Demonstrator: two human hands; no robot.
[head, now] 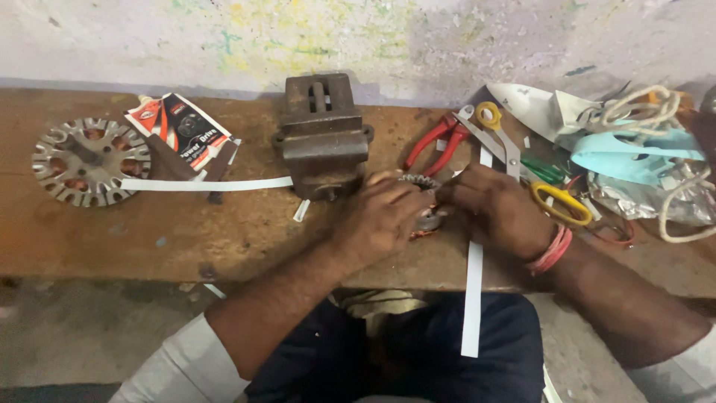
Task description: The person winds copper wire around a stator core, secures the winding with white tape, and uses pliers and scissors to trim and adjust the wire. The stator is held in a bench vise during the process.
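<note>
both hands meet over a small toothed metal core (425, 200) near the front middle of the bench (224, 239); the left hand (380, 220) cups it from the side, and the right hand (496, 209) closes on it and seems to pinch a white paper strip (473, 298) that hangs over the front edge. that dangling strip could snag on the lap and tear or pull free. the core sits near the edge, so a slip may drop it. yellow-handled scissors (522, 175) touch the right wrist, and red pliers (440, 142) and a vise (322, 134) crowd behind; open room lies to the left, before the slotted disc (89, 160).
</note>
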